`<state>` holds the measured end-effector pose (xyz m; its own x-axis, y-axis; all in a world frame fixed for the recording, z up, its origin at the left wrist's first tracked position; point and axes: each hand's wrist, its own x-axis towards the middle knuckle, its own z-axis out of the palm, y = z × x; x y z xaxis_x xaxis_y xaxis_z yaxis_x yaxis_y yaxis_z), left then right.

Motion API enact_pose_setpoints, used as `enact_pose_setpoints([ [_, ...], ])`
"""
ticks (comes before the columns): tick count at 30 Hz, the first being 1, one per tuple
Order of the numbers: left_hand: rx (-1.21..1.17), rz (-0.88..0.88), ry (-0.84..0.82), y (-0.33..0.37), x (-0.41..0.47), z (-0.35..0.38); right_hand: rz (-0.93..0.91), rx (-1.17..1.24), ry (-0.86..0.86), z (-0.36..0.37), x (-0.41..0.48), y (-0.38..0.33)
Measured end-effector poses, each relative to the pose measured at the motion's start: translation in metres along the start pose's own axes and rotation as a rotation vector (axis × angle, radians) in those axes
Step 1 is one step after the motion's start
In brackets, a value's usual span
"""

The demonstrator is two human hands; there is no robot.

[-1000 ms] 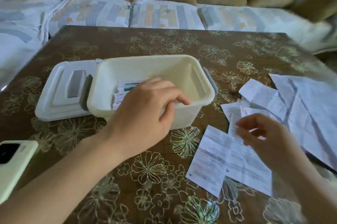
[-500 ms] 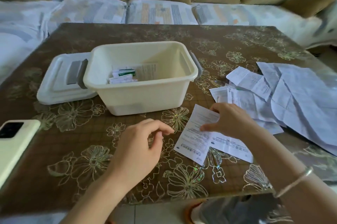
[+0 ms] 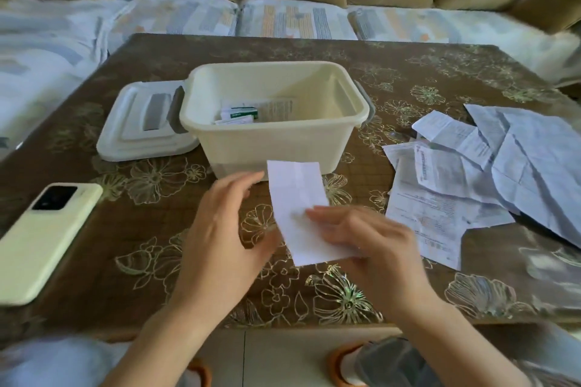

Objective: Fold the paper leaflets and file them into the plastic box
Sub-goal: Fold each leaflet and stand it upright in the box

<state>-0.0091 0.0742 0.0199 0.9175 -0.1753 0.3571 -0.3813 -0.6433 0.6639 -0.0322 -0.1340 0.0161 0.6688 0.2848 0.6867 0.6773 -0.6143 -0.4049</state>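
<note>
Since the earlier frame we are raising one leaflet (image 3: 295, 194) off the desk (image 3: 141, 229), blank side up. Our right grip (image 3: 371, 248) is pinching its near end; our left grip (image 3: 226, 229), released, is nearing its left edge. We are holding it just before the plastic box (image 3: 276, 147), likely starting a fold; unfolded leaflets (image 3: 518, 166) are lying toward the desk's right edge.

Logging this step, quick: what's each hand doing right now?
Left hand: open, fingers straight beside the leaflet.
Right hand: holding the leaflet.
</note>
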Motion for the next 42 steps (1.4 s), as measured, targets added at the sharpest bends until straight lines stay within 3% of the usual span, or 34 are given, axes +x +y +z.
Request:
enact_pose_setpoints([
  [3,0.064,0.027,-0.073,-0.008,-0.018,0.009,0.037,-0.037,-0.132,0.019,-0.019,0.006],
  [7,0.066,0.048,-0.051,-0.017,-0.035,0.015,0.179,-0.010,-0.183,0.023,-0.028,-0.002],
  [13,0.087,0.044,0.044,-0.014,-0.045,0.015,0.478,0.200,-0.140,0.023,-0.024,-0.016],
  [17,0.132,-0.017,0.095,-0.019,-0.042,0.020,0.581,0.214,-0.126,0.029,-0.018,-0.014],
  [24,0.184,-0.050,0.131,-0.017,-0.043,0.028,0.472,-0.140,-0.118,0.045,-0.022,-0.011],
  [33,0.207,-0.028,0.254,-0.017,-0.047,0.032,0.465,-0.121,-0.108,0.044,-0.026,-0.012],
  [37,0.298,0.112,0.193,-0.022,-0.045,0.032,0.389,-0.192,-0.114,0.046,-0.025,-0.010],
  [42,0.306,0.118,0.107,-0.027,-0.043,0.032,0.281,-0.131,-0.198,0.042,-0.024,-0.003],
])
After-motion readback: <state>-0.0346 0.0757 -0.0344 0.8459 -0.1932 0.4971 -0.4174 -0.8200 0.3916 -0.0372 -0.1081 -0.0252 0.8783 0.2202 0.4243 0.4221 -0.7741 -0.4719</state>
